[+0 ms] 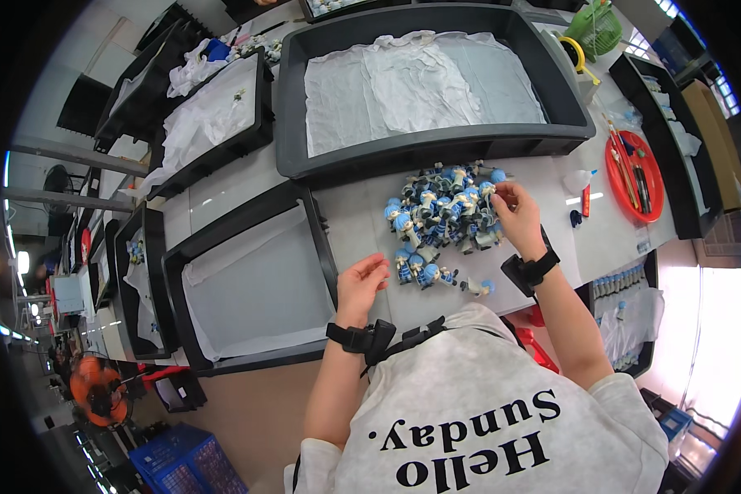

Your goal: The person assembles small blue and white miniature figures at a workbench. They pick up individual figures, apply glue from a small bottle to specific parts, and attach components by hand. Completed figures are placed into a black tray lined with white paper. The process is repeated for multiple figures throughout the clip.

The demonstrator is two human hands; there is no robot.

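Note:
A heap of small figurines (443,207) with light-blue hair and blue-and-white clothes lies on the table in front of me. My right hand (519,221) is at the heap's right side, thumb and fingers closed on a blue-haired figurine (487,190) at its edge. My left hand (362,288) hovers left of the heap, fingers loosely bent and apart, with nothing visible in them. Between my hands, a few figurines (420,270) form a smaller cluster nearer to me, and a single figurine (479,287) lies close to my body.
A large black tray (436,142) lined with white sheets stands behind the heap. Another lined black tray (259,362) is at my left. To the right are a red oval basket (652,216) with brushes and pens, a small white bottle (578,181) and a tray of figurines (626,317).

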